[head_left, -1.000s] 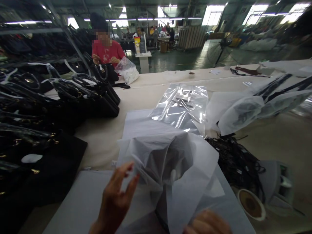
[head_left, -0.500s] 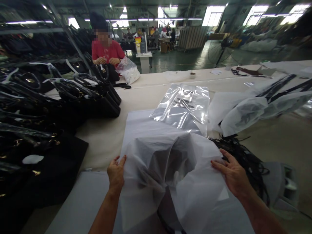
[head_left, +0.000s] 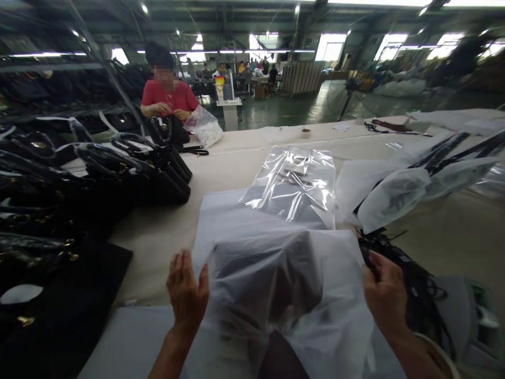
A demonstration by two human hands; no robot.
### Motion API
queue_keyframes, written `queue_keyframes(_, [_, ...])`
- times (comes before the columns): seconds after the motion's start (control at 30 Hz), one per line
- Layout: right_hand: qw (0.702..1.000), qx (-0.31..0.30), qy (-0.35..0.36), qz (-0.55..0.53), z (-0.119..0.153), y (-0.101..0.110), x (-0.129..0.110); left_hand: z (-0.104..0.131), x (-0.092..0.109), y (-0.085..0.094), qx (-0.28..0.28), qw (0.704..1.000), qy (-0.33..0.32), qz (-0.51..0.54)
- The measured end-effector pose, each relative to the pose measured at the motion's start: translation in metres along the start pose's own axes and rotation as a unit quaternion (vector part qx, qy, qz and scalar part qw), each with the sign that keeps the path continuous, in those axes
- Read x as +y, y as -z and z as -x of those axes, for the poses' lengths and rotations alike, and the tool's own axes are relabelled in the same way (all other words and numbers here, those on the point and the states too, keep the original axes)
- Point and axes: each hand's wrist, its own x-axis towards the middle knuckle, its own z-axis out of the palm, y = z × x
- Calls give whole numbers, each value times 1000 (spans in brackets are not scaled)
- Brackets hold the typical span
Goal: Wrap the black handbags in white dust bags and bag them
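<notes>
A translucent white wrapping sheet [head_left: 335, 295] lies crumpled in front of me. A dark bulky shape shows through it, and part of a dark thing [head_left: 281, 358] is uncovered at its near edge; its kind is hidden. Beside the sheet's left edge, my left hand [head_left: 187, 287] is raised with the thumb apart and nothing held. My right hand [head_left: 384, 295] is at the right edge with curled fingers, in front of a heap of black straps [head_left: 414, 284]. What those fingers close on is unclear. Flat white sheets [head_left: 221, 208] lie underneath, topped by a shiny clear plastic bag [head_left: 292, 184].
Many black handbags [head_left: 153, 176] with wrapped handles crowd the table's left. On the right lie translucent-wrapped straps [head_left: 394, 197] and a grey device [head_left: 467, 321]. A person in a red shirt [head_left: 169, 100] works across the table [head_left: 236, 158].
My left hand has let go of the sheet's left edge and opened. My right hand has turned, its fingers curling. The sheet's gaping middle has sunk over the dark shape. The view has tilted up slightly.
</notes>
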Motion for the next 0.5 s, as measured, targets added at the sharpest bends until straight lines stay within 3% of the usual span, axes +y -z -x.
queue_keyframes(0.07, [989, -50, 140, -26, -2, -15, -36, -19, 28, -5, -3, 989, -146, 11])
queue_keyframes(0.13, [976, -137, 171, -7, 5, -41, -60, -31, 53, -19, -76, 975, -209, 3])
queue_keyframes(0.23, [969, -240, 22, -57, 17, -80, -59, -33, 70, -42, -205, 955, -211, -36])
queue_keyframes(0.3, [942, -290, -82, -146, 21, -92, -43, -30, 68, -53, -238, 947, -207, -57])
queue_keyframes(0.4, [915, -317, -132, -210, 21, -86, -20, -30, 59, -61, -237, 948, -203, -69])
queue_keyframes(0.5, [916, -314, -129, -212, 28, -55, -1, -36, 54, -63, -270, 942, -188, -64])
